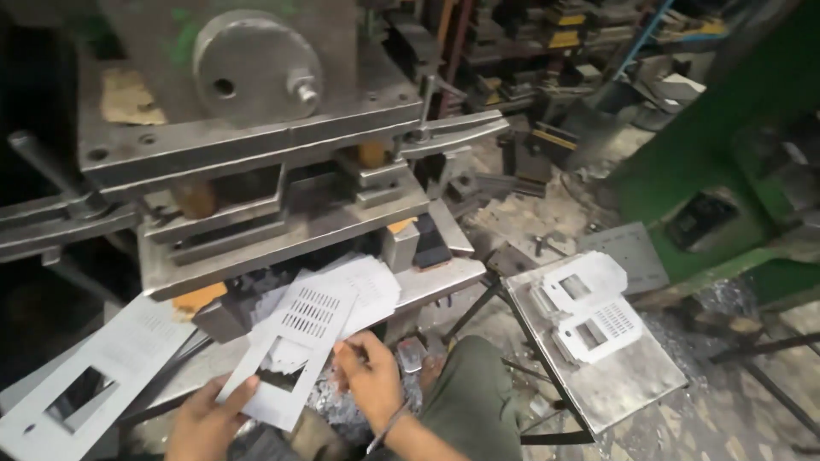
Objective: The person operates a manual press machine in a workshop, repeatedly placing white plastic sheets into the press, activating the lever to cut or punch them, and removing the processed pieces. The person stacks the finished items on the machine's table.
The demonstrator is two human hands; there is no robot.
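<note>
We've got the slotted sheet-metal panel (295, 350) pinched between both hands, left hand (207, 418) at its lower edge, right hand (369, 376) on the side, just in front of the press (256, 154). Those punched edges look sharp, so a slip could cut our fingers.

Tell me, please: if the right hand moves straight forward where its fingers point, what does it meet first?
Probably the punched metal sheet: the right hand points up-left at its near edge. Depth is unclear.
</note>
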